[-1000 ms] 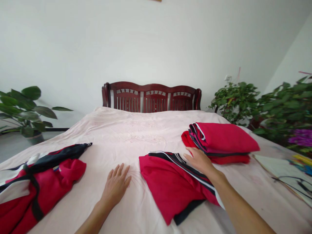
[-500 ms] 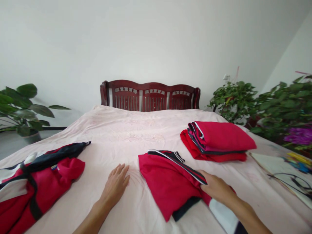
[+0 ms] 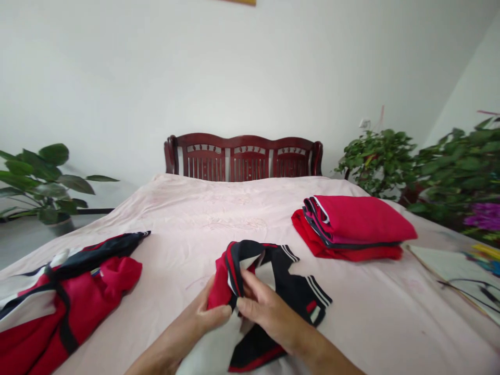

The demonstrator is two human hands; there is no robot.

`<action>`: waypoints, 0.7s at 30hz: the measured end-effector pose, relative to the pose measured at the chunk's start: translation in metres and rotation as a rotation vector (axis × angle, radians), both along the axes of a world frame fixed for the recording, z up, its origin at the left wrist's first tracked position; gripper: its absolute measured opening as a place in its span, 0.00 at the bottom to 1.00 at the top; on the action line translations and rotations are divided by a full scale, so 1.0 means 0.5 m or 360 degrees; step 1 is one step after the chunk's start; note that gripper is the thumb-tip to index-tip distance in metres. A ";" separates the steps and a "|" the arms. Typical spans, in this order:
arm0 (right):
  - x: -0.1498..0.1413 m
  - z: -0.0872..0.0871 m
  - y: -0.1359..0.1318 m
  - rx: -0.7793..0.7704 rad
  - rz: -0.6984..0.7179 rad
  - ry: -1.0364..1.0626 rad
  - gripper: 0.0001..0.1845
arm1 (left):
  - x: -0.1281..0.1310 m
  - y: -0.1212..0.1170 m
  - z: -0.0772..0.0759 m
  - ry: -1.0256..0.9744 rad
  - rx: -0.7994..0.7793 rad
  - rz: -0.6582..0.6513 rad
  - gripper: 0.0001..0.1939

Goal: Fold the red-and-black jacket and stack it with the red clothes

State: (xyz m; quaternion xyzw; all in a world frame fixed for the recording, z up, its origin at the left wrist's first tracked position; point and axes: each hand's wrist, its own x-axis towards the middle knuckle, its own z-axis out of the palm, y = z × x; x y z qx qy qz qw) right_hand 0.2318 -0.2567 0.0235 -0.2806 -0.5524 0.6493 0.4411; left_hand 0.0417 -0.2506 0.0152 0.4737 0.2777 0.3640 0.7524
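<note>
In the head view, the left hand (image 3: 199,312) and the right hand (image 3: 269,312) were both closed, gripping a soft red, navy and white tracksuit top (image 3: 273,265), bunched on a pale pink bedspread (image 3: 164,208). A neat folded red stack (image 3: 355,224) lay to the right, a rumpled red-and-navy garment (image 3: 78,281) to the left, well apart, below a carved dark-red wooden headboard (image 3: 242,159).
</note>
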 end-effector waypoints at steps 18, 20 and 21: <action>0.167 -0.155 0.168 0.0598 -0.0628 -0.2034 0.43 | -0.284 0.022 0.133 0.0973 -0.0119 0.0918 0.52; 0.146 -0.137 0.175 0.0687 -0.0570 -0.2219 0.41 | -0.278 0.021 0.141 0.0991 -0.0101 0.0984 0.53; 0.137 -0.129 0.178 0.0732 -0.0529 -0.2295 0.37 | -0.274 0.021 0.146 0.1032 -0.0055 0.1074 0.52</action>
